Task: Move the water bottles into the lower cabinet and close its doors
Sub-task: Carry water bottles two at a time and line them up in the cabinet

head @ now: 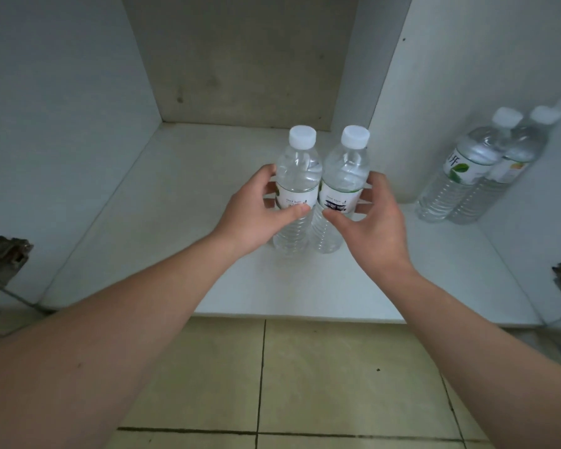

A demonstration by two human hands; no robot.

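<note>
Bottles set upright on cabinet floor, touching, mid-shelf.
I see left hand curled round left bottle, right hand round right bottle; likely steadying them. Doors not in view.

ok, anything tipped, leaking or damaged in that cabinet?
Nothing stands out. Both held bottles stand upright and capped on the cabinet floor, hands around them. The bottle by the right wall is upright too. No spill visible.
</note>
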